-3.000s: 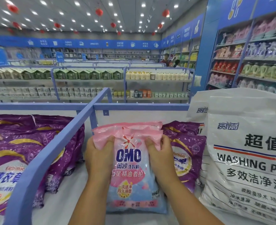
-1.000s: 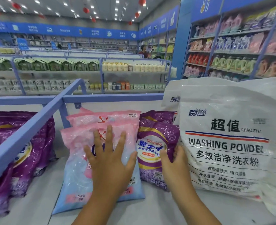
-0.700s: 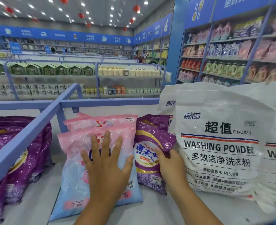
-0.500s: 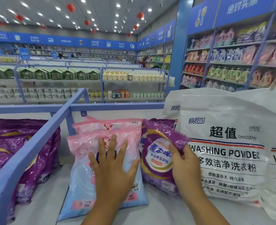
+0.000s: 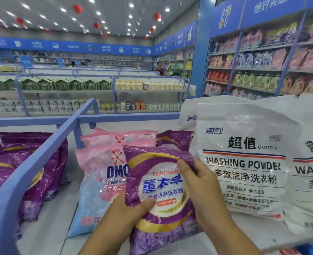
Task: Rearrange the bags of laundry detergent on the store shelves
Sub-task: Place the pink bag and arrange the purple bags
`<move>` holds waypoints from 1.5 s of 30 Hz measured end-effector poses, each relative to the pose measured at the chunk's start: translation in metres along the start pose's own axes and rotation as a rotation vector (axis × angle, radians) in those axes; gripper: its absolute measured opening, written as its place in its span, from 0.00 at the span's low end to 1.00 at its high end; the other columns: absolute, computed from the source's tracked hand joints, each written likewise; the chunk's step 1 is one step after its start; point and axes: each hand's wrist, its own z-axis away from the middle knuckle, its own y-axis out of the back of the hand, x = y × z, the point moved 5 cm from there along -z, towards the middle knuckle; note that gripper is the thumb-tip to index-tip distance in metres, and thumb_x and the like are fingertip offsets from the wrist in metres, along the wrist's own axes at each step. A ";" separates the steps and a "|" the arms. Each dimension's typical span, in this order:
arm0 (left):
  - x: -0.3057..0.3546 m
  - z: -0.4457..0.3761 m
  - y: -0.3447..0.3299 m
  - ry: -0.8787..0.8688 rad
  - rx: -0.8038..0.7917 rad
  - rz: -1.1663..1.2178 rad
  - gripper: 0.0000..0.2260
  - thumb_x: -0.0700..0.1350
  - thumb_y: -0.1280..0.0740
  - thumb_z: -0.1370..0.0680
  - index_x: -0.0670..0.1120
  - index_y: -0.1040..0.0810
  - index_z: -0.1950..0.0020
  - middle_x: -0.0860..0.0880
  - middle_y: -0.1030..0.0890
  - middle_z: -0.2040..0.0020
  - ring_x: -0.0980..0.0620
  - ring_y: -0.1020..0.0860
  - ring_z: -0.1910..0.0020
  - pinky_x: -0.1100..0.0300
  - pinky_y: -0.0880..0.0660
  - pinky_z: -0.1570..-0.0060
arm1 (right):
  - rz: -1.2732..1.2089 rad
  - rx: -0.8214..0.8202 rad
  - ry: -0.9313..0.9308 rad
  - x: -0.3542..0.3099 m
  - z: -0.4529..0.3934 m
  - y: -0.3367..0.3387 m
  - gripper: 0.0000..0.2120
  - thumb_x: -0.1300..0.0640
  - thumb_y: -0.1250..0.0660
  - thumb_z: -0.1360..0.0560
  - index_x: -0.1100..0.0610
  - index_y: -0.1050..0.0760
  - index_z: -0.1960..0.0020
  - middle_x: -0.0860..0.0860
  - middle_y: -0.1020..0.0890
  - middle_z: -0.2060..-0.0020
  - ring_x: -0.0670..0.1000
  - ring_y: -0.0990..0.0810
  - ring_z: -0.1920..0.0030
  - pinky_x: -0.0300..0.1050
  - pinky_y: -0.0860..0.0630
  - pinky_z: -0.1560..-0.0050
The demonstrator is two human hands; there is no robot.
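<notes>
I hold a small purple detergent bag (image 5: 161, 192) upright in front of me with both hands. My left hand (image 5: 131, 208) grips its lower left edge, thumb across the front. My right hand (image 5: 198, 183) grips its right side near the top corner. Behind it to the left, two pink and blue OMO bags (image 5: 100, 173) lean against the shelf's back, one behind the other. Another purple bag (image 5: 174, 139) stands behind the held one. Large white washing powder bags (image 5: 244, 159) stand at the right.
A blue metal divider rail (image 5: 41, 164) runs from the back toward the front left. Several large purple bags (image 5: 23, 162) lie in the compartment left of it. White shelf floor (image 5: 49, 230) shows at the front. Stocked aisles stand beyond and at the right.
My left hand left the front OMO bag and took the purple bag's lower edge. My right hand pulled the purple bag out from beside the white bags and forward, in front of the OMO bags.
</notes>
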 end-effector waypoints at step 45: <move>-0.025 0.009 0.069 -0.147 0.495 -0.131 0.10 0.56 0.28 0.23 0.54 0.21 0.45 0.60 0.17 0.55 0.62 0.19 0.54 0.68 0.27 0.62 | 0.434 0.338 0.175 0.013 0.051 0.041 0.06 0.50 0.31 0.21 0.46 0.22 0.44 0.38 0.16 0.55 0.32 0.19 0.57 0.27 0.26 0.63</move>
